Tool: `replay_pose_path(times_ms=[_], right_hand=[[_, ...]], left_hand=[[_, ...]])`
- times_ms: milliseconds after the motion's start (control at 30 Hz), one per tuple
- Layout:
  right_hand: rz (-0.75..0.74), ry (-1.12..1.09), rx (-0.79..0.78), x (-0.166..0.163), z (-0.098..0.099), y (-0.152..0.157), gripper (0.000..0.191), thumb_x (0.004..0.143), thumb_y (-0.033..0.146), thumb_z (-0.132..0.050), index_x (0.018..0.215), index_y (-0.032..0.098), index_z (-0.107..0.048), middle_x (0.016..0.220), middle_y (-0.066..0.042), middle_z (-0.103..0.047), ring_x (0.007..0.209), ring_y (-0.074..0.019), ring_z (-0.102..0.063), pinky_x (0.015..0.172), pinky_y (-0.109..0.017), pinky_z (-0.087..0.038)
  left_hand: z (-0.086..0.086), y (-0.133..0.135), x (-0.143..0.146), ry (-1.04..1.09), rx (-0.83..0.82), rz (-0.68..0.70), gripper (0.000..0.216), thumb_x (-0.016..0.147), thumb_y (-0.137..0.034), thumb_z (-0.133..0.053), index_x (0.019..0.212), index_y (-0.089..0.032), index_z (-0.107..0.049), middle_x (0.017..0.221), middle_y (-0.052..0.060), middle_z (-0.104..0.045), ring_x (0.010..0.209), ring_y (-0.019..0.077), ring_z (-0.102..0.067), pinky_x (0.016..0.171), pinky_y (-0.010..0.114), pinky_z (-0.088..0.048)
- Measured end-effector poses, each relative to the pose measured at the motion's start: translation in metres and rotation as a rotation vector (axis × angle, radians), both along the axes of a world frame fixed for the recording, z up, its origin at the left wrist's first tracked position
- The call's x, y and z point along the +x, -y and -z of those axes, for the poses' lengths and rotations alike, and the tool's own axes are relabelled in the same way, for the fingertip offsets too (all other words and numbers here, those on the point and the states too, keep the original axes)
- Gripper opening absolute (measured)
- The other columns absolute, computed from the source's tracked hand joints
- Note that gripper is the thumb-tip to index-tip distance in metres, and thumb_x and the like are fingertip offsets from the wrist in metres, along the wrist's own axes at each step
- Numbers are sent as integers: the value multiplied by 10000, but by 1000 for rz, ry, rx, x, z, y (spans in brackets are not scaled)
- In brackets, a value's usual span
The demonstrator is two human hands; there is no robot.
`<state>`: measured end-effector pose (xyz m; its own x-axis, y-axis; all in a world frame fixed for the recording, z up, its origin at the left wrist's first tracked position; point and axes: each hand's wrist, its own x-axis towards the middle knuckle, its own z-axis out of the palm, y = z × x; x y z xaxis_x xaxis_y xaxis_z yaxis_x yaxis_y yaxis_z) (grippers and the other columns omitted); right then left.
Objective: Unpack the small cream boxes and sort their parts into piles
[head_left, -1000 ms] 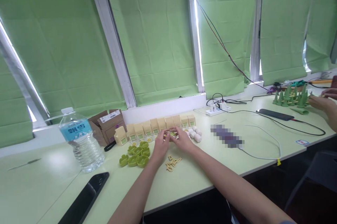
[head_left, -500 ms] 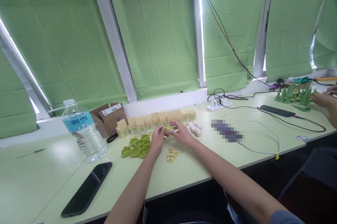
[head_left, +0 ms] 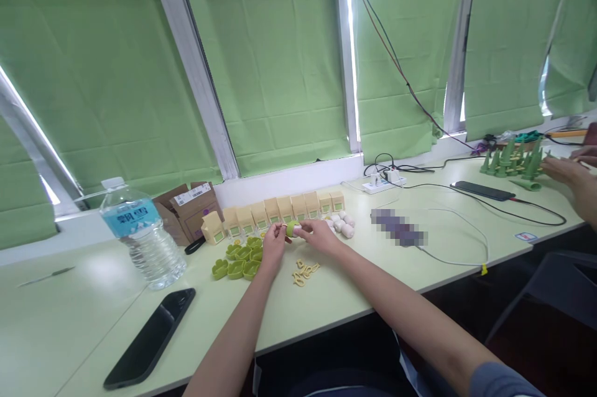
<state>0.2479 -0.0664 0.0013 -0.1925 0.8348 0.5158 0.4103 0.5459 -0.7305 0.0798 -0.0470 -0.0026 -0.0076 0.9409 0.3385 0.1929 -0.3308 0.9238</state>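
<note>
Between my two hands is a small green cup-like piece (head_left: 291, 229), with a pale bit showing at its right side. My left hand (head_left: 274, 245) pinches it from the left, fingertips closed. From the right, my right hand (head_left: 321, 238) grips at its pale end with thumb and fingers. Several green flower-shaped cups (head_left: 237, 270) sit left of my left hand. Small yellow loops (head_left: 305, 272) lie in a loose pile below my hands. White roundish pieces (head_left: 347, 231) are grouped just right of my right hand. A row of cream box-like pieces (head_left: 272, 212) stands behind.
At left are a large water bottle (head_left: 144, 238), an open cardboard box (head_left: 190, 213) and a black phone (head_left: 152, 338). A power strip (head_left: 383, 185) with cables lies at the back. Far right, another person's hand (head_left: 571, 179) is beside green cone-shaped pieces (head_left: 510, 159).
The green piece has turned in my fingers, and a pale part now shows at its right. My right fingers have drawn in to that end. The view has shifted slightly.
</note>
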Motion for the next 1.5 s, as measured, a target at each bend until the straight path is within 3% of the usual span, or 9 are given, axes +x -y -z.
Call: replay_pose_path(times_ms=[167, 267, 467, 667, 900, 1233, 1500], right_hand=[[50, 17, 16, 0, -1, 3, 361, 880, 508, -573, 780, 174, -670, 710, -18, -678, 682, -158, -591, 629, -252, -396], [88, 34, 13, 0, -2, 4, 363, 873, 504, -580, 787, 165, -678, 694, -15, -666, 671, -152, -584, 626, -251, -392], [103, 26, -1, 1, 0, 3, 353, 859, 480, -619, 998, 173, -724, 887, -63, -725, 756, -177, -635, 703, -275, -455], [75, 39, 16, 3, 3, -1, 427, 883, 508, -597, 1186, 225, -700, 997, -69, -723, 757, -179, -644, 741, -302, -497], [89, 73, 91, 4, 8, -5, 391, 863, 454, -663, 1217, 289, -690, 1025, -64, -684, 823, -190, -631, 824, -335, -501], [50, 65, 82, 3, 14, -9, 322, 841, 359, -700, 1142, 244, -694, 1075, -72, -679, 919, -201, -637, 876, -338, -495], [31, 47, 45, -1, 12, -5, 208, 837, 255, -658, 1038, 202, -668, 1056, -58, -691, 857, -179, -638, 779, -298, -503]], left_hand=[[2, 0, 0, -60, -34, -14, 333, 855, -469, -535, 1044, -197, -575, 809, 36, -704, 645, 179, -667, 643, 310, -477], [-1, 3, 0, -142, 33, -54, 321, 888, -428, -495, 1109, -208, -573, 896, 40, -701, 697, 176, -671, 711, 335, -494], [-6, 13, 2, -333, 223, -35, 354, 935, -411, -445, 1162, -219, -638, 1198, 93, -635, 948, 198, -638, 905, 381, -485], [-5, 16, 4, -404, 218, 59, 451, 949, -477, -437, 1298, -228, -575, 1319, 110, -570, 1060, 210, -609, 956, 370, -469], [-5, 17, 2, -437, 140, 107, 469, 950, -513, -402, 1283, -230, -573, 1080, 72, -704, 921, 210, -653, 882, 366, -477], [-2, 15, 2, -484, 155, 73, 445, 945, -498, -388, 1207, -224, -622, 925, 49, -729, 812, 202, -656, 805, 334, -467], [-2, 14, 4, -630, 166, 9, 354, 939, -391, -389, 1122, -212, -633, 881, 61, -726, 825, 226, -649, 759, 329, -447]])
